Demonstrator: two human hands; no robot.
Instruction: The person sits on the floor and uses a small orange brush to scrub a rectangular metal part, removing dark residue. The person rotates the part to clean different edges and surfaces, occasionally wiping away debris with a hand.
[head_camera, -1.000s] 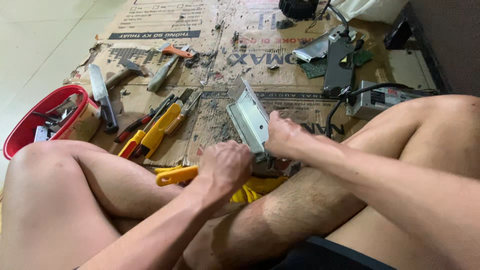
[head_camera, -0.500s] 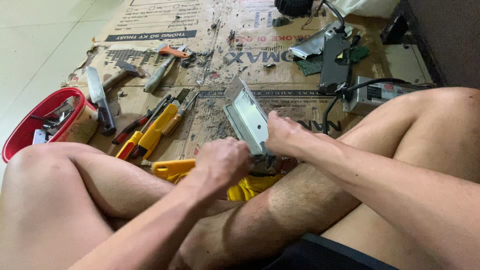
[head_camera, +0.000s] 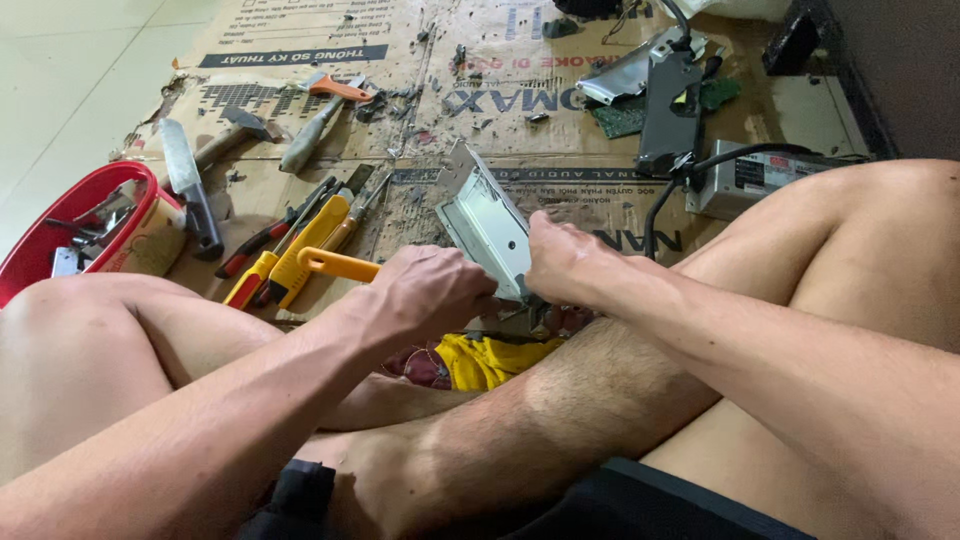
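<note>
Cardboard (head_camera: 560, 60) edge beyond metal bracket (head_camera: 487, 222)

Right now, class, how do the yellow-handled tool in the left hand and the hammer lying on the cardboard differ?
The yellow-handled tool is gripped by the left hand and raised off the floor; the hammer lies flat, untouched. The tool's handle is bright yellow; the hammer's is plain wood. The tool's working end is hidden behind the hand; the hammer's dark head shows. Both are hand tools.

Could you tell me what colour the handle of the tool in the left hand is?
Orange-yellow; the handle sticks out of the left hand, seen in the head view.
</note>
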